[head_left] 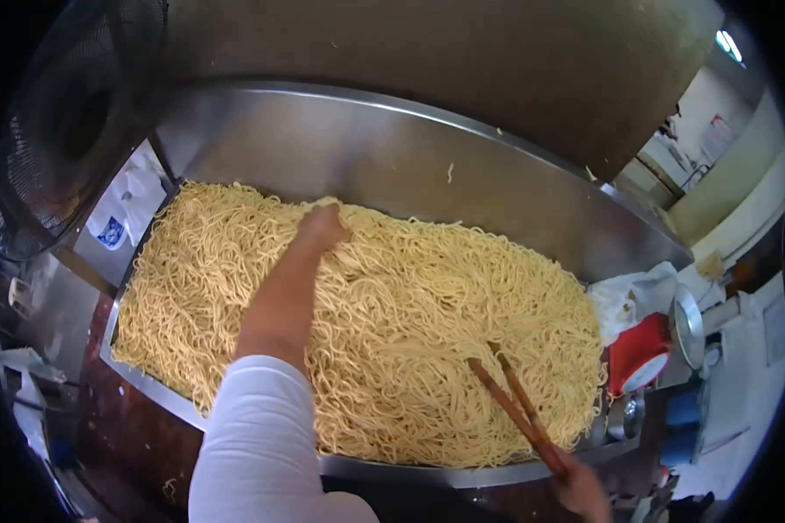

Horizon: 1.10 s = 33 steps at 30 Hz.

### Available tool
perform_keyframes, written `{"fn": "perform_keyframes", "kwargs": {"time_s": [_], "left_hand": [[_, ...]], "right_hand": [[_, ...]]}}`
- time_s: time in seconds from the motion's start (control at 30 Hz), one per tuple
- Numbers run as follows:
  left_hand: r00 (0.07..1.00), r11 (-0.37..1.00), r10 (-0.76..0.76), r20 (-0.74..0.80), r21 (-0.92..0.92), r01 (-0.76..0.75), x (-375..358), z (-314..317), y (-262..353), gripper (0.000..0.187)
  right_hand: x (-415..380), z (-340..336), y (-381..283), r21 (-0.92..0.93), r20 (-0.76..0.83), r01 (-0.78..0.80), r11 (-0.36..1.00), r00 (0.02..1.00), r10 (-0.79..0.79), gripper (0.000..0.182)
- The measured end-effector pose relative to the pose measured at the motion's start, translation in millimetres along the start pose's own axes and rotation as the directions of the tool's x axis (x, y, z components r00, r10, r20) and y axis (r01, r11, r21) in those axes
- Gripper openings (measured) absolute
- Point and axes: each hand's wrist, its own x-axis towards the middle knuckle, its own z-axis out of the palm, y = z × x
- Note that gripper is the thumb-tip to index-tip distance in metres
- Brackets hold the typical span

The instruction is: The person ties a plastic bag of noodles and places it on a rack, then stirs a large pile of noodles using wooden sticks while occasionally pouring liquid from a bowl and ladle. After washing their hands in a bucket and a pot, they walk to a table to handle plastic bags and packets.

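Note:
A thick layer of yellow noodles covers a long metal tray. My left hand reaches across to the far side of the noodles, its fingers down among them and too hidden and blurred to make out. Near the lower right, my right hand is closed around a pair of long brown wooden sticks. The tips of the sticks are apart and rest on the noodles at the right part of the tray.
A metal backsplash rises behind the noodles. A large fan stands at the upper left, near a white plastic bag. To the right are another white bag, a red scale and a small metal pot.

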Motion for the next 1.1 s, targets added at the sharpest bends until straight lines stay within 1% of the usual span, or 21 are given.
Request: {"fn": "perform_keyframes", "kwargs": {"time_s": [0.03,0.07,0.13,0.17,0.23,0.3,0.4,0.47,0.5,0.53,0.57,0.6,0.63,0.7,0.77,0.83,0.87,0.9,0.97,1.03,1.1], "left_hand": [[0.999,0.993,-0.052,-0.002,0.103,0.052,-0.6,7.0,4.3,0.043],[0.998,0.994,-0.061,-0.003,0.094,0.061,1.7,5.2,4.4,0.043],[0.972,0.997,-0.042,0.232,-0.048,0.055,-2.0,-9.9,7.5,0.030],[0.971,0.998,-0.036,0.238,-0.040,0.046,-5.9,-27.0,17.8,0.030],[0.986,0.913,-0.053,0.161,-0.391,0.113,-10.9,-69.1,42.4,0.016],[0.986,0.884,0.165,-0.005,-0.443,-0.150,-9.8,-111.1,59.3,0.008],[0.960,0.870,0.272,0.067,-0.442,-0.216,-57.5,-191.3,106.3,0.005],[0.891,0.890,0.411,0.193,-0.297,-0.347,-94.8,-208.2,114.7,0.009],[0.807,0.902,0.426,0.409,-0.262,-0.344,-107.7,-198.6,106.4,0.015],[0.684,0.910,0.411,0.603,-0.223,-0.351,-118.2,-179.3,87.6,0.023],[0.517,0.850,0.489,0.703,-0.250,-0.463,-124.5,-149.3,50.5,0.041],[0.499,0.869,0.327,0.803,-0.049,-0.492,-138.8,-160.1,48.2,0.053],[0.499,0.866,0.337,0.799,-0.054,-0.498,-130.6,-162.3,46.6,0.053],[0.724,0.919,0.279,0.631,0.043,-0.391,-107.6,-166.5,43.1,0.056],[0.823,0.976,0.203,0.530,-0.041,-0.214,-67.0,-167.3,60.8,0.056],[0.907,0.958,0.281,0.313,-0.148,-0.246,-6.5,-125.7,46.0,0.064],[0.903,0.954,0.295,0.313,-0.153,-0.259,7.8,-105.5,44.4,0.064],[0.935,0.978,0.206,0.290,-0.035,-0.205,20.0,-85.8,46.3,0.054],[0.957,0.986,0.127,0.261,0.068,-0.150,38.0,-37.9,44.3,0.044],[0.754,0.899,0.126,0.645,0.248,-0.362,36.9,8.0,38.7,0.051],[0.776,0.901,0.234,0.585,0.169,-0.399,15.3,12.6,49.9,0.054]], "right_hand": [[30.9,43.3,27.5,0.254,-0.077,0.146,0.956,0.989,-0.130,0.068],[46.5,58.5,7.8,0.248,-0.007,-0.062,0.967,0.998,0.065,0.068],[54.2,77.3,-13.9,0.128,-0.048,-0.087,0.988,0.994,0.094,0.070],[56.1,85.7,-18.0,0.016,-0.112,-0.111,0.994,0.987,0.112,0.072],[56.5,94.4,2.4,0.175,-0.129,-0.122,0.977,0.981,0.146,0.070],[53.9,85.2,-8.7,0.183,-0.142,-0.131,0.974,0.977,0.158,0.069],[55.5,87.6,-4.7,0.129,-0.108,-0.163,0.978,0.978,0.177,0.073],[52.4,87.6,-3.9,0.221,-0.110,-0.132,0.966,0.981,0.159,0.070],[51.4,84.0,-6.1,0.221,-0.119,-0.130,0.967,0.980,0.159,0.070],[52.7,78.2,-10.9,0.484,0.093,-0.281,0.828,0.958,0.271,0.069],[55.5,72.9,-17.0,0.668,0.320,-0.440,0.600,0.898,0.302,0.068],[57.5,68.5,-25.5,0.675,0.307,-0.432,0.598,0.902,0.304,0.068],[58.2,63.6,-35.7,0.602,0.315,-0.460,0.653,0.888,0.335,0.067],[49.1,53.8,-37.1,0.506,0.326,-0.496,0.705,0.867,0.376,0.066],[29.9,42.7,-21.8,0.203,-0.018,-0.219,0.954,0.974,0.227,0.059],[-19.8,-18.5,-59.7,-0.180,-0.088,-0.210,0.961,0.976,0.197,0.056],[-44.7,-48.9,-87.4,-0.171,-0.115,-0.322,0.931,0.945,0.305,0.052],[-69.3,-74.5,-113.2,-0.158,-0.140,-0.431,0.888,0.900,0.412,0.049],[-112.1,-105.5,-145.4,-0.154,-0.211,-0.473,0.868,0.874,0.439,0.050],[-135.7,-124.6,-171.8,-0.095,-0.192,-0.456,0.885,0.881,0.433,0.055],[-133.6,-124.0,-183.3,-0.024,-0.175,-0.431,0.902,0.890,0.421,0.061]]}}
